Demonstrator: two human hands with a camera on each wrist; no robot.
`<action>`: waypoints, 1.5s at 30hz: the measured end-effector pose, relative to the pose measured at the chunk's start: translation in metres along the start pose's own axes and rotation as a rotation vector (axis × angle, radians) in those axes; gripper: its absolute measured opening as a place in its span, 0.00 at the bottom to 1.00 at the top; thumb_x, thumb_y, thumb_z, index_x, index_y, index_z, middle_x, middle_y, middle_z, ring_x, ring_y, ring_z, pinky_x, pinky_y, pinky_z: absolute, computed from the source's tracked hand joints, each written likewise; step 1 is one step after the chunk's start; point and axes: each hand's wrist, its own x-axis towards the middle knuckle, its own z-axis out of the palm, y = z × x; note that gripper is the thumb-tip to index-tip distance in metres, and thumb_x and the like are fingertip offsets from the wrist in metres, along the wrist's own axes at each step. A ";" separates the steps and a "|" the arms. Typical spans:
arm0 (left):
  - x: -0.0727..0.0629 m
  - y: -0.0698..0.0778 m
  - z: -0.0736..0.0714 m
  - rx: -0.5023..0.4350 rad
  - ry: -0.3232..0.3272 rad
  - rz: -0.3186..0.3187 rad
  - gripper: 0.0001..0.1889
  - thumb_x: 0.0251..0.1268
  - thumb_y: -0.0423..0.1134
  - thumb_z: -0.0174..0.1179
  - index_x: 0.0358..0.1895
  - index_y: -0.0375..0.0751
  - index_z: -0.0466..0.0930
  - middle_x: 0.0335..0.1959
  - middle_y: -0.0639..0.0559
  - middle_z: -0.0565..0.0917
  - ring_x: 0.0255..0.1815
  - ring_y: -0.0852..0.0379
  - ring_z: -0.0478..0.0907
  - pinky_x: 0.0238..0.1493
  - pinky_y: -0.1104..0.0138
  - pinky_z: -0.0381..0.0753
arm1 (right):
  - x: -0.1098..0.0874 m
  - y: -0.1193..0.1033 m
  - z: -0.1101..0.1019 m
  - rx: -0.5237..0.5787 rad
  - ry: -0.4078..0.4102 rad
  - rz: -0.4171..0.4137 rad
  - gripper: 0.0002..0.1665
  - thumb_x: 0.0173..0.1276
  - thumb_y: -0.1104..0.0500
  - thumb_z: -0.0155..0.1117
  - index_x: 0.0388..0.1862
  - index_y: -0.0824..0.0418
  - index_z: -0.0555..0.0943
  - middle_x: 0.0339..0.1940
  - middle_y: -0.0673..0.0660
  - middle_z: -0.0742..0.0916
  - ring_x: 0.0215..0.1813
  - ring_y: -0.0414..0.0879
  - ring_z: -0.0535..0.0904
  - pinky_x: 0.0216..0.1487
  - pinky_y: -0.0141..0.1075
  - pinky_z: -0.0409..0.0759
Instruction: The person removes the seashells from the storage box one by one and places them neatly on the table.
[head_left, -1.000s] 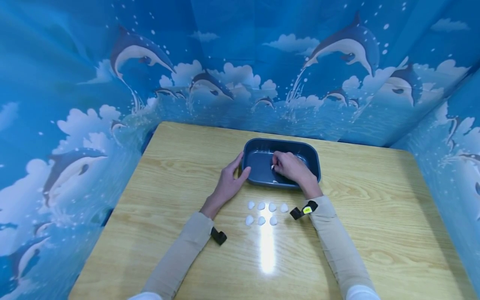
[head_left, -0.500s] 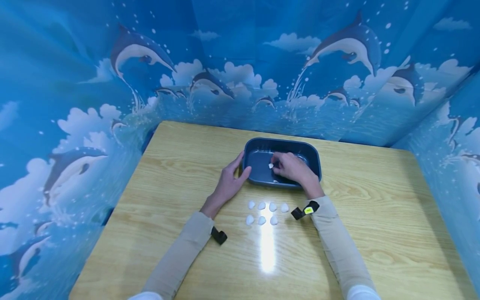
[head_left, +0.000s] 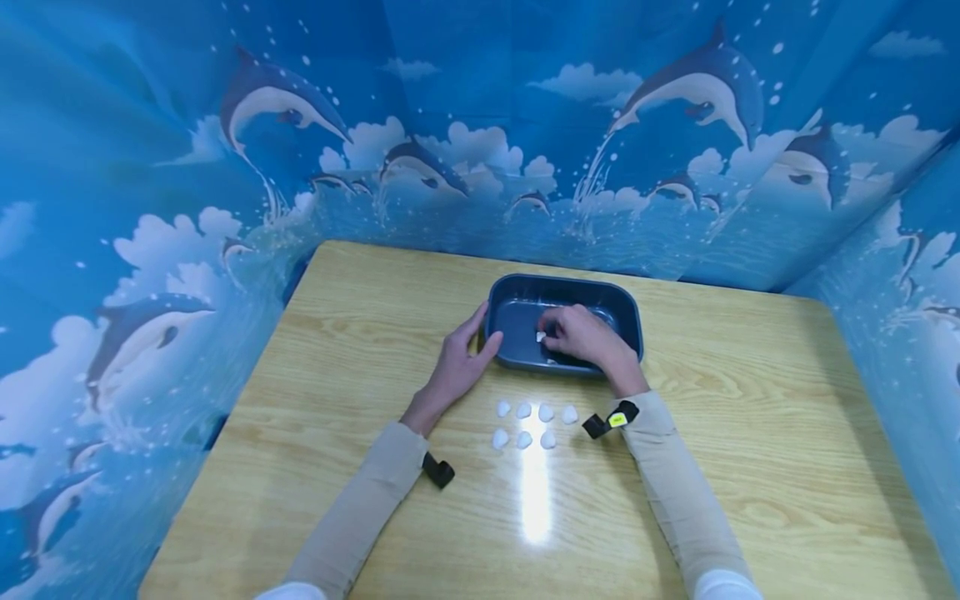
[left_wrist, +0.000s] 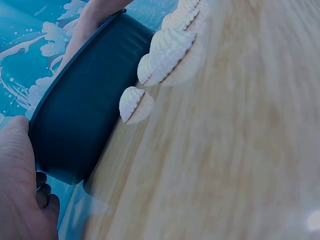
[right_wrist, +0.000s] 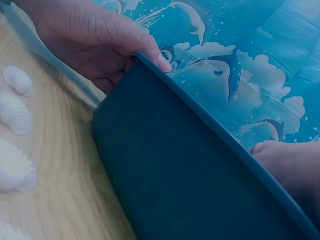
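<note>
A dark blue rectangular basin (head_left: 517, 361) sits near the far edge of the table. My left hand (head_left: 457, 364) holds its left end, thumb over the rim and fingers along the outer wall. Inside the basin, my right hand (head_left: 588, 337) pinches a small white seashell (head_left: 540, 337) between thumb and fingers. Another white bit (head_left: 551, 362) shows low in the basin, beneath the right hand. The left wrist view shows the basin's outer wall (left_wrist: 85, 105), which hides the right hand's fingers. In the right wrist view the left thumb (right_wrist: 162, 61) lies across the rim.
Several ribbed white seashells (head_left: 524, 439) lie in two rows on the wooden table (head_left: 750, 417), in front of the basin. A blue dolphin-printed curtain (head_left: 465, 125) hangs behind and at both sides. Each wrist wears a black camera strap (head_left: 611, 419).
The white seashell at my right fingertips shows more than before, and those fingers have shifted slightly left. My left hand stays at the basin's left end. The rows of shells have not moved.
</note>
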 end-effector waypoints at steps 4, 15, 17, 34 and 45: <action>0.000 0.000 0.000 0.001 -0.001 0.001 0.34 0.82 0.43 0.56 0.83 0.36 0.55 0.83 0.40 0.61 0.83 0.54 0.57 0.82 0.58 0.60 | -0.001 0.000 0.000 0.011 0.008 -0.002 0.08 0.73 0.61 0.70 0.49 0.59 0.89 0.27 0.50 0.85 0.23 0.42 0.74 0.24 0.35 0.72; 0.000 0.002 0.000 0.004 0.000 -0.007 0.34 0.82 0.45 0.56 0.83 0.38 0.56 0.83 0.40 0.61 0.83 0.55 0.57 0.82 0.59 0.61 | 0.001 -0.002 -0.002 -0.006 0.014 0.004 0.01 0.72 0.62 0.70 0.40 0.58 0.87 0.23 0.50 0.81 0.25 0.43 0.73 0.28 0.36 0.73; 0.000 0.002 -0.001 0.005 0.001 0.000 0.34 0.83 0.46 0.56 0.82 0.37 0.56 0.82 0.40 0.61 0.83 0.55 0.57 0.81 0.59 0.61 | 0.000 -0.003 -0.003 -0.015 0.014 0.011 0.01 0.71 0.64 0.70 0.40 0.59 0.86 0.24 0.51 0.81 0.26 0.44 0.73 0.28 0.36 0.73; 0.000 0.001 0.000 0.009 0.000 -0.002 0.34 0.82 0.46 0.56 0.83 0.41 0.55 0.83 0.41 0.61 0.82 0.56 0.57 0.81 0.60 0.61 | -0.005 -0.006 -0.010 0.026 -0.033 0.025 0.04 0.73 0.61 0.70 0.43 0.61 0.86 0.21 0.51 0.80 0.22 0.44 0.73 0.26 0.37 0.73; 0.000 -0.001 0.000 0.002 0.002 0.001 0.35 0.82 0.46 0.56 0.83 0.37 0.56 0.82 0.40 0.61 0.83 0.54 0.57 0.82 0.59 0.61 | -0.003 -0.004 -0.009 0.028 -0.076 0.015 0.07 0.75 0.62 0.68 0.47 0.61 0.90 0.29 0.51 0.87 0.27 0.42 0.77 0.32 0.37 0.80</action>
